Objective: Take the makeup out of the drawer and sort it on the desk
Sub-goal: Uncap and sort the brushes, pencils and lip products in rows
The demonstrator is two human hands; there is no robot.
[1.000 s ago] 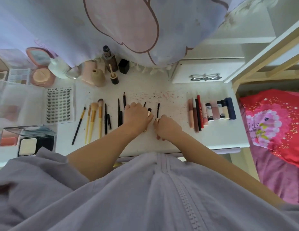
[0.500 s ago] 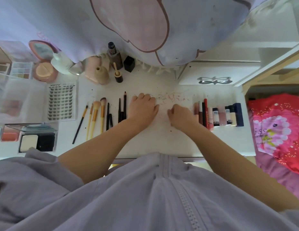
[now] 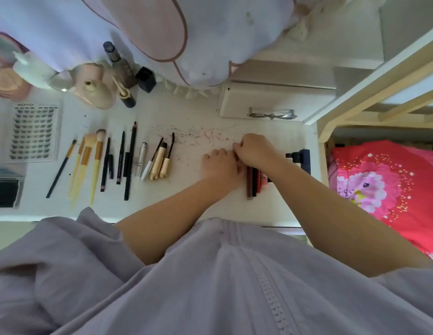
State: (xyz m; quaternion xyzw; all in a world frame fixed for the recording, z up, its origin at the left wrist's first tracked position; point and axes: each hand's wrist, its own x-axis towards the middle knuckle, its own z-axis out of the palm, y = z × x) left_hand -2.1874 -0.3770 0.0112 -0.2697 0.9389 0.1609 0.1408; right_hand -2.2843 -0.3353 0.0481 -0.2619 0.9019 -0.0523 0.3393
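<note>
Surface: we see a white desk top marked with reddish and dark smears around its middle.
Red cloth: at 3 o'clock, off the surface's edge, with a pink flower print.
Drawer box: at 1 o'clock on the surface, white, with a bow-shaped metal handle on its front.
Lash card: at 9 o'clock, flat, rows of false lashes on it.
Right hand: at the far end of the lip-product row, fingers curled; we cannot tell what the grip holds, if anything.
Left hand: just beside the right hand at its 8 o'clock, fingers bent down on the surface; we cannot tell the state of its grip either.
Bottles: a cluster at 11 o'clock by the hanging cloth, among them a beige round one and a dark square-capped one.
Brushes: yellow-handled, side by side at 9 o'clock.
Pencils: dark liners lying parallel just right of the brushes.
Mascara wands: next in line, near the pencils, well apart from the hands.
Lipsticks: a tight row at 3 o'clock of centre, partly hidden under the right wrist.
</note>
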